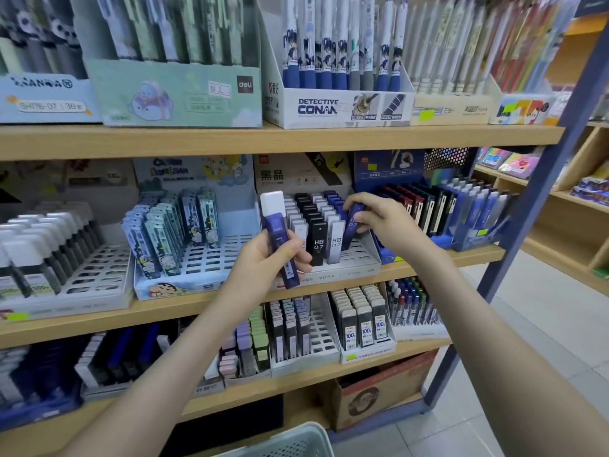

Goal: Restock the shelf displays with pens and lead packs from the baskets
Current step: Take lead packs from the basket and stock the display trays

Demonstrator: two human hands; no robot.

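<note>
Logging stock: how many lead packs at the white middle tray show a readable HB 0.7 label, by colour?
Black rectangular plastic lead pack: 1
Silver-white rectangular plastic lead pack: 1
Dark blue rectangular plastic lead pack, in right hand: 1
Total: 3

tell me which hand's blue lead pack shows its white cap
The pack in the left hand: its white cap stands clear on top; the pack in the right hand shows only its blue HB 0.7 body.

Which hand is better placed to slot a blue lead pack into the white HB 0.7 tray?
Right. The right hand pinches a blue lead pack tilted over the rightmost column of the white tray. The left hand holds a white-capped blue pack in front of the tray, farther from that column.
</note>
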